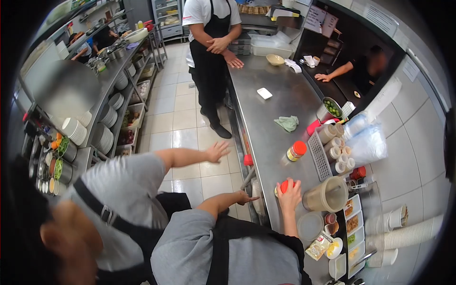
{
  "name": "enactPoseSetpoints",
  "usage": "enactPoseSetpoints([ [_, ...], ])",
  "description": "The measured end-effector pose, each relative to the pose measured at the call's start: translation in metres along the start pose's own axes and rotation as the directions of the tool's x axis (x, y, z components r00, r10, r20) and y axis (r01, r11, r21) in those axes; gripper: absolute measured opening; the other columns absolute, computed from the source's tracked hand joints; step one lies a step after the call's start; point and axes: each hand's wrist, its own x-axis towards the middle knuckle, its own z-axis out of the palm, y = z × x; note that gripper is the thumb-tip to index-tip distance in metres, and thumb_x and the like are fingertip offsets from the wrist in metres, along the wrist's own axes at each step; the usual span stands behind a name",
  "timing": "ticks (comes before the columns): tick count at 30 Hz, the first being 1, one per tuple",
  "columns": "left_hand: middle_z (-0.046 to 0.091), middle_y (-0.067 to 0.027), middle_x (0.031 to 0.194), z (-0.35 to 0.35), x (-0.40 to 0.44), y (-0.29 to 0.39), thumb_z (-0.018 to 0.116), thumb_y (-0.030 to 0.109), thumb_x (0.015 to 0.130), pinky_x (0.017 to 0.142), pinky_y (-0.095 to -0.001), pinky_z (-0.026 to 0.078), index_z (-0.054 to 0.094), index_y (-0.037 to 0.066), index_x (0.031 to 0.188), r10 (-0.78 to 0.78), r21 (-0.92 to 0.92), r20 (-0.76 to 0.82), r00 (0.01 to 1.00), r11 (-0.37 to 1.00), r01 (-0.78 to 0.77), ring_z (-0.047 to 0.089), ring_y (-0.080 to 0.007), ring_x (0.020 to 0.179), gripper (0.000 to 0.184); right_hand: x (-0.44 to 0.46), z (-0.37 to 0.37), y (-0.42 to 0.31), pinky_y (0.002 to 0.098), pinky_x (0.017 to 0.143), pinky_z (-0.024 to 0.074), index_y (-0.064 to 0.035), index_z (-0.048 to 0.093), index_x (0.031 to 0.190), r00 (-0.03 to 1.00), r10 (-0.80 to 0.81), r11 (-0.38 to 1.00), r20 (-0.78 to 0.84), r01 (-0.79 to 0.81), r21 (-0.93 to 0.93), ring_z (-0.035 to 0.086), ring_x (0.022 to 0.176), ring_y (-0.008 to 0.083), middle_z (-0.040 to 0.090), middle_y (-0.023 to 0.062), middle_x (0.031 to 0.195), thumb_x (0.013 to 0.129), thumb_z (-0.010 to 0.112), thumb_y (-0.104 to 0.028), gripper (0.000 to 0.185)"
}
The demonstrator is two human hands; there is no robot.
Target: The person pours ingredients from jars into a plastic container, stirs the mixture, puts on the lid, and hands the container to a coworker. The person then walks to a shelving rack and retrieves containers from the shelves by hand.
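My right hand (pixel 288 194) is closed over the red lid of a jar (pixel 278 191) on the steel counter. Most of that jar is hidden under my fingers. My left hand (pixel 247 197) hangs beside the counter's front edge, one finger stretched out, with nothing in it. Just beyond my right hand stands another red-lidded jar (pixel 296 151) with a yellowish label. To the right of my right hand is a big translucent tub (pixel 327 195), and a round pale lid (pixel 311 225) lies nearer to me.
A co-worker's hand (pixel 218 151) reaches out from the left. Another person in a black apron (pixel 209 66) stands across the aisle's end. On the counter (pixel 259 123) are a green cloth (pixel 287 123), a white dish (pixel 264 93) and a basket (pixel 319 154) beside several bottles.
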Motion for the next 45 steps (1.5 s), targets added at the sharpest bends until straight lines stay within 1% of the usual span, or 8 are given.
enactPoseSetpoints([
  [7,0.02,-0.0048,0.148,-0.008,-0.026,-0.095,0.061,0.035,0.077,0.103,-0.0623,0.016,0.036,0.027,0.137,-0.39,0.114,-0.108,0.915,0.909,0.401,0.014,-0.0283,0.137,0.065,0.003,0.001,0.002,0.0436,0.063,0.0481,-0.013,0.053,0.102,1.0,-0.014,0.999,0.023,0.013,0.036,0.054,0.082,0.0325,0.046,0.0121,0.095,0.069,0.07,-0.038,0.045],
  [11,0.022,-0.0097,0.146,0.02,-0.096,-0.271,0.057,0.014,0.073,0.107,-0.0563,0.016,0.038,0.013,0.133,-0.494,-0.173,-0.859,0.135,0.528,0.832,0.015,-0.0299,0.137,0.063,0.004,-0.002,0.001,0.0433,0.063,0.0478,-0.0128,0.053,0.102,0.999,-0.038,0.998,0.04,0.036,0.042,0.054,0.083,0.033,0.046,0.0124,0.095,0.068,0.07,-0.037,0.045],
  [20,-0.016,-0.0207,0.147,-0.058,-0.42,-0.314,0.065,0.02,0.075,0.089,-0.0706,0.029,-0.013,0.021,0.142,-0.791,-0.954,0.016,-0.611,-0.194,0.227,-0.003,-0.0595,0.126,0.103,0.015,-0.012,0.016,0.0434,0.066,0.0466,-0.0127,0.057,0.099,0.973,-0.181,0.97,0.141,0.152,0.191,0.056,0.081,0.0316,0.048,0.0106,0.095,0.072,0.068,-0.036,0.037],
  [24,-0.006,-0.0227,0.148,-0.053,-0.463,-0.298,0.068,0.035,0.074,0.095,-0.0553,0.034,-0.02,0.014,0.14,-0.936,-0.891,0.196,-0.293,-0.045,-0.452,0.02,-0.0454,0.131,0.112,0.039,-0.01,0.021,0.0398,0.063,0.0476,-0.0129,0.061,0.091,0.988,0.068,0.946,0.141,-0.109,0.305,0.058,0.073,0.0318,0.053,0.0108,0.082,0.074,0.067,-0.035,0.028],
  [26,0.01,-0.0206,0.147,0.005,-0.44,-0.343,0.067,0.038,0.076,0.094,-0.0542,0.035,-0.016,0.015,0.141,-0.924,-0.969,0.046,-0.38,0.051,-0.242,0.023,-0.04,0.131,0.108,0.045,0.015,0.034,0.0375,0.063,0.048,-0.0099,0.062,0.088,0.982,0.171,0.907,0.074,-0.186,0.378,0.06,0.073,0.0287,0.057,0.0091,0.079,0.076,0.066,-0.034,0.027],
  [34,0.044,-0.0128,0.132,0.044,-0.274,-0.194,0.057,0.026,0.086,0.083,-0.0489,0.044,-0.007,0.016,0.143,-0.927,-0.804,0.047,0.373,-0.257,-0.536,0.054,-0.0303,0.107,0.086,0.049,0.052,0.047,0.0313,0.07,0.0511,-0.0066,0.062,0.09,0.557,0.121,-0.713,0.822,-0.528,0.462,0.062,0.077,0.0181,0.064,0.0071,0.085,0.083,0.057,-0.033,0.028],
  [41,0.051,-0.0126,0.12,0.029,-0.176,-0.107,0.057,0.021,0.085,0.077,-0.0448,0.047,0.013,0.015,0.142,-0.719,-0.959,-0.063,0.692,-0.148,-0.24,0.058,-0.0252,0.099,0.072,0.058,0.08,0.094,0.0267,0.061,0.0501,-0.0077,0.063,0.085,0.737,-0.555,-0.75,0.385,-0.644,0.153,0.062,0.071,0.016,0.065,0.0046,0.08,0.083,0.055,-0.04,0.033],
  [45,0.056,-0.0123,0.111,-0.02,-0.153,-0.056,0.06,0.021,0.084,0.076,-0.0399,0.048,0.022,0.011,0.139,-0.596,-0.982,-0.185,0.782,0.079,-0.172,0.06,-0.0219,0.093,0.068,0.06,0.007,0.022,0.0284,0.062,0.0503,-0.0067,0.063,0.085,0.674,0.131,-0.502,0.727,-0.587,0.635,0.062,0.073,0.0154,0.065,0.0068,0.081,0.084,0.054,-0.041,0.036],
])
